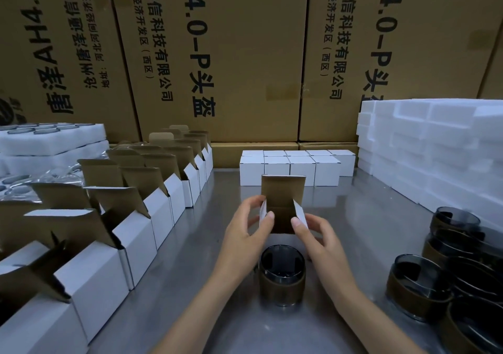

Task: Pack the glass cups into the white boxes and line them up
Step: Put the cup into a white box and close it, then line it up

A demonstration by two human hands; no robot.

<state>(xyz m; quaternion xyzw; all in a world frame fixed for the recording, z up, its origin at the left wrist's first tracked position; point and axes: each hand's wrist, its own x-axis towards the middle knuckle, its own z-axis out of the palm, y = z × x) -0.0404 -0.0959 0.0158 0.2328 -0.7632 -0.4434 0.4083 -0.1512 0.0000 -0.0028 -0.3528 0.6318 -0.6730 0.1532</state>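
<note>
On the grey table [206,285] before stacked cartons [245,54], left hand [245,234] and right hand [315,234] pinch an open white box [283,204].

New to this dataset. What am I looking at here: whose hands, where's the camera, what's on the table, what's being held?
There is no robot. A person works with bare hands, and the single picture comes from a wide-angle camera worn on their head, looking forward and down. The left hand and right hand hold an open white box by its side flaps, its lid flap standing up. Just in front of the person, a glass cup with a brown sleeve stands on the grey table, not yet packed. A row of open boxes runs along the left, closed boxes are lined up at the back, more cups sit on the right, and white foam trays are stacked behind those.
</note>
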